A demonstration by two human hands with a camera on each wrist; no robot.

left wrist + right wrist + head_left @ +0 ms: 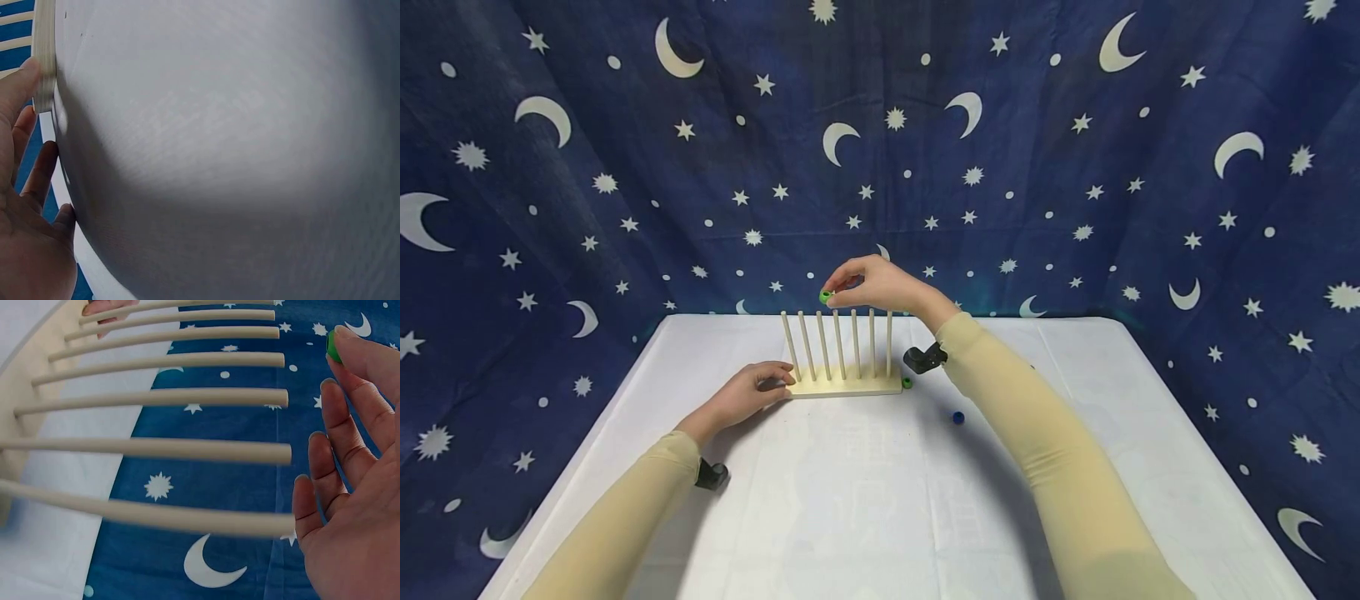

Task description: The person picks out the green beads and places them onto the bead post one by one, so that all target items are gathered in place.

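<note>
A wooden peg rack (846,387) stands on the table with several upright pegs, none carrying a bead. My left hand (748,392) holds the left end of its base, the thumb (22,81) on the front face and a finger behind the edge. Above the peg tips, my right hand (880,283) pinches a green bead (825,297) between thumb and index finger. In the right wrist view that bead (334,347) is apart from the pegs, and the other fingers (322,465) are loosely bent.
Another green bead (907,382) lies beside the rack's right end. A blue bead (958,417) lies farther right and nearer, by the right sleeve (1030,417). A white cloth (850,500) covers the table, and a dark blue curtain (880,200) with moons and stars hangs behind.
</note>
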